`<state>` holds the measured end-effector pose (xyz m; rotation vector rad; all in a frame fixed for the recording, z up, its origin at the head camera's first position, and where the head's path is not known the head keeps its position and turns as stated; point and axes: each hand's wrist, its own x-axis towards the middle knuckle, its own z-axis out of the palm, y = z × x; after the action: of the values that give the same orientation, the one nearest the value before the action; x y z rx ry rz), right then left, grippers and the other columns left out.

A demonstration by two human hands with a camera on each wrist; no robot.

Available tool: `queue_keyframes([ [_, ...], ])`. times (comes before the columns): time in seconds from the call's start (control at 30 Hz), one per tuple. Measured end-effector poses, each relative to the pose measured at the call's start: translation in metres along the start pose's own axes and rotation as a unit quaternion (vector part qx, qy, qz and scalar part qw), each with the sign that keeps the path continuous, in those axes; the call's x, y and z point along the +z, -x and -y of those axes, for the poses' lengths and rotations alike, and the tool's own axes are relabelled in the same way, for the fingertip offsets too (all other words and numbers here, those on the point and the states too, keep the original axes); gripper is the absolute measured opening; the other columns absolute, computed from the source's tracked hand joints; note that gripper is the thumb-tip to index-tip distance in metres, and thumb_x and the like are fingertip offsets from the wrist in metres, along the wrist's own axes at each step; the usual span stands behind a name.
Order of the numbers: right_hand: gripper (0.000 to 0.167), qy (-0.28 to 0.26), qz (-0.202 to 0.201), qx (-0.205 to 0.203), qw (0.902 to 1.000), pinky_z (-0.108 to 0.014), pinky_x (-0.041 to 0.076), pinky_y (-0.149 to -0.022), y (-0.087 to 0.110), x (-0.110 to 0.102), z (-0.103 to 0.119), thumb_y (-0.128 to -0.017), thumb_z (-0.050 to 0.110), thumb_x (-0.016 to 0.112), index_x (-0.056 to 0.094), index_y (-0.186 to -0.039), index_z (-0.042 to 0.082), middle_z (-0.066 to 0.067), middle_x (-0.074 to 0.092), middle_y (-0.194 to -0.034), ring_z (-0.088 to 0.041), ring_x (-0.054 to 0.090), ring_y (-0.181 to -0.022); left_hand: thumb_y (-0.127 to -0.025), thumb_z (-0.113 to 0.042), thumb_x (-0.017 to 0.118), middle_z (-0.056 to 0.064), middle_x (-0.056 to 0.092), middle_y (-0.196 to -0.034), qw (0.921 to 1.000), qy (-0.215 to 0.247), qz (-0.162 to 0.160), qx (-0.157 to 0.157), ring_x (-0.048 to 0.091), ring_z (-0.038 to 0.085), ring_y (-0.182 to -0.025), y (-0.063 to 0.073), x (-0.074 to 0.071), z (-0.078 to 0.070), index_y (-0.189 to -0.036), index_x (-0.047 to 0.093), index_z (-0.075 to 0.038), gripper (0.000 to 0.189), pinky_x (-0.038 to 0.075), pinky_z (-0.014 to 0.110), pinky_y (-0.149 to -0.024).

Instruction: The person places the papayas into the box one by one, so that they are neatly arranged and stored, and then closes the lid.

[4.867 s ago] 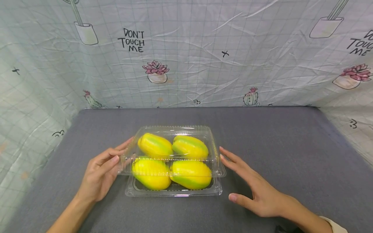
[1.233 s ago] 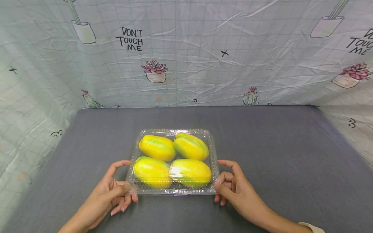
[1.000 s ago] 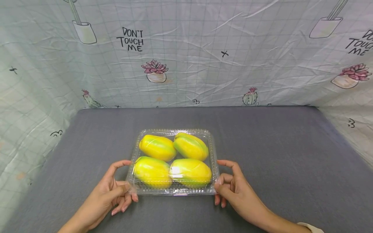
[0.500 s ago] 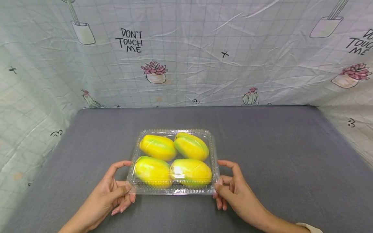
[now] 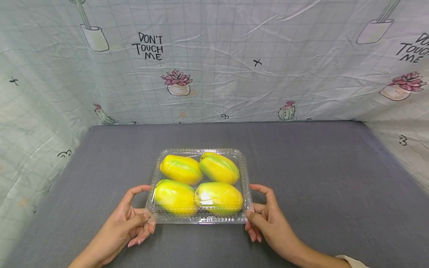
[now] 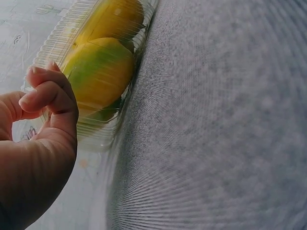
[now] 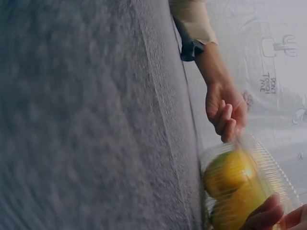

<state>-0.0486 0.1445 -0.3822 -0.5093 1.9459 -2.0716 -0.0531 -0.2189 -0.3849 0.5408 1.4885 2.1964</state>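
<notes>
A clear plastic clamshell box (image 5: 201, 219) sits on the grey table with its lid down. Inside are several yellow-green mangoes (image 5: 218, 197), laid in two rows; the front ones also show through the wall in the left wrist view. My left hand (image 5: 125, 223) pinches the front left corner of the rim, thumb on top and index finger stretched along the side. At the front right corner, my right hand (image 5: 273, 219) pinches the rim the same way. In the right wrist view, my right hand's fingers (image 7: 266, 213) show at the bottom edge, with my left hand (image 7: 225, 110) across the box.
The grey cloth-covered table (image 5: 318, 167) stretches behind the box and to both sides. A pale printed curtain (image 5: 214, 44) with plant drawings hangs along the back and sides. A light sleeve cuff (image 5: 350, 260) shows at the lower right.
Earlier the lid stood raised and tilted, my left hand at its side and my right hand apart. It is now down, with both hands at the front corners. The last second shows little movement.
</notes>
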Motion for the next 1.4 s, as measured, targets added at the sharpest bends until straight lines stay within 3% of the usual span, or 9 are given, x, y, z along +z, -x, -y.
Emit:
queue_keyframes([
  [0.27,0.057,-0.020,-0.018,-0.035,0.9990,-0.031,0.035,-0.035,-0.002,0.002,-0.008,-0.091,-0.011,0.045,0.015,-0.136,0.004,-0.014,0.052,-0.066,-0.014,0.046,-0.045,-0.100,0.009,0.031,0.012,0.065,-0.080,1.0000,0.002,-0.007,-0.005,0.033,0.025,-0.047,-0.001,0.002,0.000,-0.139,0.008,-0.015,0.051,0.015,0.040,-0.038],
  [0.53,0.057,-0.055,-0.035,-0.026,0.9975,-0.022,0.040,-0.042,-0.001,0.004,-0.011,-0.089,-0.012,0.047,0.018,-0.135,0.007,-0.005,0.053,-0.069,-0.009,0.043,-0.048,-0.100,0.009,0.031,0.012,0.066,-0.080,1.0000,0.004,-0.002,-0.002,0.035,0.023,-0.047,-0.002,0.002,0.000,-0.138,0.007,-0.014,0.051,0.015,0.040,-0.037],
  [0.87,0.059,-0.070,-0.058,-0.060,0.9940,-0.036,0.026,-0.037,0.000,0.007,-0.018,-0.088,-0.015,0.047,0.022,-0.137,0.007,0.000,0.054,-0.067,-0.016,0.037,-0.046,-0.100,0.008,0.031,0.012,0.066,-0.081,1.0000,0.006,-0.004,-0.004,0.039,0.020,-0.048,-0.002,0.001,0.000,-0.139,0.007,-0.014,0.051,0.015,0.040,-0.038],
  [1.2,0.058,-0.063,-0.072,-0.044,0.9944,-0.036,0.020,-0.037,0.000,0.009,-0.016,-0.087,-0.014,0.049,0.026,-0.136,0.009,0.001,0.054,-0.066,-0.007,0.040,-0.050,-0.101,0.008,0.030,0.012,0.066,-0.082,0.9999,0.012,-0.003,-0.003,0.038,0.020,-0.048,-0.001,0.001,-0.001,-0.139,0.007,-0.014,0.050,0.016,0.040,-0.039],
  [1.4,0.055,-0.100,-0.072,-0.035,0.9918,-0.031,0.022,-0.042,-0.001,0.012,-0.016,-0.087,-0.014,0.048,0.029,-0.133,0.011,0.001,0.052,-0.068,-0.006,0.041,-0.055,-0.101,0.008,0.031,0.013,0.066,-0.082,0.9999,0.013,-0.005,-0.007,0.035,0.023,-0.047,0.000,0.001,-0.001,-0.140,0.007,-0.015,0.051,0.016,0.040,-0.040],
])
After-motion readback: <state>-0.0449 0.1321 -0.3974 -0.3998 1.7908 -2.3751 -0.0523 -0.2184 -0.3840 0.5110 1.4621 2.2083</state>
